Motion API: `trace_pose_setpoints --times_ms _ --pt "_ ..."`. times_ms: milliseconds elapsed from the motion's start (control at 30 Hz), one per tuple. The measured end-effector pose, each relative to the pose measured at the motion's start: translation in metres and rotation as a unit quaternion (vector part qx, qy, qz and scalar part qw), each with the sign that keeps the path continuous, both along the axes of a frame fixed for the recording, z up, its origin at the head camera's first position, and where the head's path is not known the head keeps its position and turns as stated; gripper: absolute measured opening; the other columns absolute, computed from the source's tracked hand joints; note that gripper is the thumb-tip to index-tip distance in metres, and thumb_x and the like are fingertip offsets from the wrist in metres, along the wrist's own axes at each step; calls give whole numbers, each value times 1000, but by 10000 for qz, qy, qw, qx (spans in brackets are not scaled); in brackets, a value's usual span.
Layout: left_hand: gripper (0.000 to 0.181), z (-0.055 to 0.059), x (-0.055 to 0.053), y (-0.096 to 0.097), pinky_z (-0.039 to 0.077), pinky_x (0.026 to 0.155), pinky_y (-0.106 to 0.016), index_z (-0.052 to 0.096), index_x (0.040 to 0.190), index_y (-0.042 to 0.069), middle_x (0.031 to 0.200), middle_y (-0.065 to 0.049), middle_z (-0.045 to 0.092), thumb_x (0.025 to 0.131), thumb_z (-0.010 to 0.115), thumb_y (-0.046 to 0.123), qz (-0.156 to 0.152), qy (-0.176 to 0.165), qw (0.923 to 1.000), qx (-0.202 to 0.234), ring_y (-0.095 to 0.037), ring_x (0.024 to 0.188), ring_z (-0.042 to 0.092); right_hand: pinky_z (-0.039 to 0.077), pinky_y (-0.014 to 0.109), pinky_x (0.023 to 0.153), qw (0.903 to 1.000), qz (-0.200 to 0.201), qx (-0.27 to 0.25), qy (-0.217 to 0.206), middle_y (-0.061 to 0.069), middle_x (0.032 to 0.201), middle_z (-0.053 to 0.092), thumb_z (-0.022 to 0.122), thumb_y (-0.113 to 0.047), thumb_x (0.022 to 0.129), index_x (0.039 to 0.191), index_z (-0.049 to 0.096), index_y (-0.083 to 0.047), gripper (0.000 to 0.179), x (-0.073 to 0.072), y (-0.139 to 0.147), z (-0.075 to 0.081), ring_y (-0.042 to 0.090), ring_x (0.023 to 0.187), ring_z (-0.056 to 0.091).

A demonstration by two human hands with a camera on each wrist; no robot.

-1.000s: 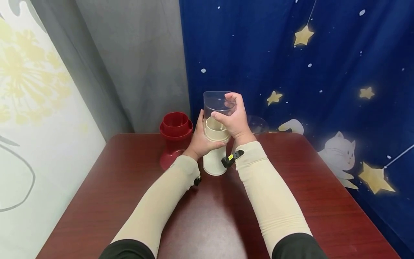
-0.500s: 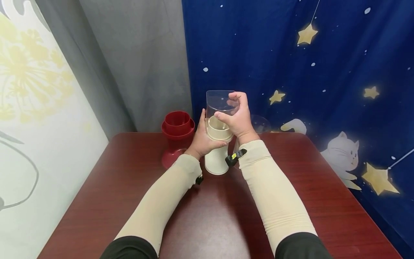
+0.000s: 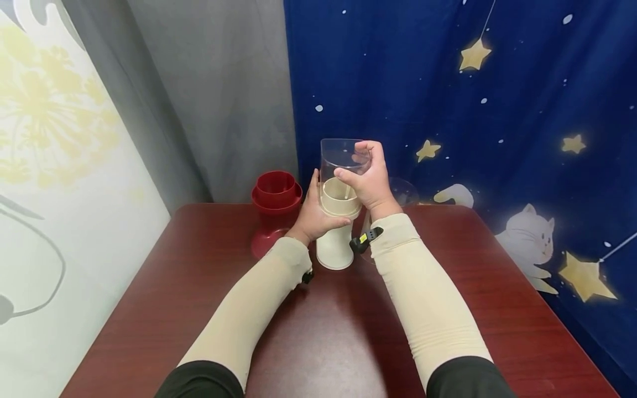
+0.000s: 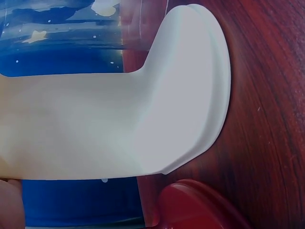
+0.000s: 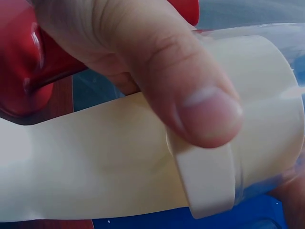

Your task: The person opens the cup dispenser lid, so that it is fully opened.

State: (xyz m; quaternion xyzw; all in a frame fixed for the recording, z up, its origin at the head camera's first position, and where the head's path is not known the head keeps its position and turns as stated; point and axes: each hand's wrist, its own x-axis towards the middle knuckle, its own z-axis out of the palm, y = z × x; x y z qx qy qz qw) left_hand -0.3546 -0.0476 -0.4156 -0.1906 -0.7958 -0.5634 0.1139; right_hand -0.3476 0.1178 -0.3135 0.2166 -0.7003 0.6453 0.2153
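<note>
A cream plastic stand (image 3: 334, 251) with a flared foot rises from the table in front of me. Over its collar sits a clear plastic cylinder (image 3: 330, 157), upright and wider than the stand's inner neck. My left hand (image 3: 314, 218) grips the stand just below the collar, its thumb (image 5: 209, 114) lying across the collar in the right wrist view. Higher up, my right hand (image 3: 373, 179) holds the cylinder, thumb at the near side and fingers curled at the rim. The left wrist view shows the stand's foot (image 4: 186, 95) against the table.
A red stand (image 3: 269, 213) of similar shape stands just left of the cream one. Behind my right forearm is another clear cylinder (image 3: 404, 190), partly hidden. Curtains (image 3: 239, 99) hang beyond the far edge of the dark red table (image 3: 318, 342).
The head view has shifted slightly, so everything appears a little further right. Both hands keep the same hold on the stand and the cylinder.
</note>
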Motion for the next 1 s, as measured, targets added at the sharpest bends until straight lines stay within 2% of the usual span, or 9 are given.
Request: trace_pose_setpoints --times_ms 267,433,533,667,767,867,1000 --pt "149 0 0 1 42 121 -47 -5 169 32 167 -8 34 65 100 39 -20 -60 10000 -45 -26 146 45 54 37 100 9999 -62 14 100 14 138 55 89 -17 69 132 46 -3 78 -1 2 -4 24 123 57" --pt "150 0 0 -1 43 120 -48 -4 170 27 166 -7 36 63 101 38 33 -114 9999 -47 -26 144 46 54 44 104 9999 -12 49 133 13 143 52 89 -18 69 132 46 -5 78 0 1 -4 27 128 56" --pt "149 0 0 -1 43 120 -47 -4 170 30 166 -8 36 64 101 37 2 -106 9999 -35 -26 144 46 54 42 103 9999 -22 -14 154 13 141 53 89 -17 69 132 46 -5 77 0 1 -3 27 127 57" --pt "149 1 2 1 42 121 -49 -4 169 35 168 -8 33 63 101 37 40 -95 9999 -7 -27 147 44 53 34 99 9996 -16 -260 129 8 135 55 88 -14 71 130 46 -4 73 0 1 2 25 122 57" --pt "151 1 2 4 36 125 -48 -5 169 33 175 -5 22 63 102 34 38 -21 10000 26 -28 155 35 52 32 99 9973 46 -698 229 3 129 55 85 -16 70 126 48 -5 68 2 3 12 25 119 56" --pt "151 0 2 6 33 127 -49 -5 170 31 176 -5 17 63 103 32 68 72 9999 17 -29 157 32 50 32 102 9938 40 -993 501 -1 126 54 87 -26 66 123 49 -10 70 5 5 29 26 119 57" --pt "147 0 4 4 41 121 -52 -1 169 38 168 -9 34 63 101 35 129 13 9999 53 -31 149 43 50 34 103 9922 -42 -1016 727 0 128 54 96 -61 58 122 49 -15 92 14 9 50 27 122 57"
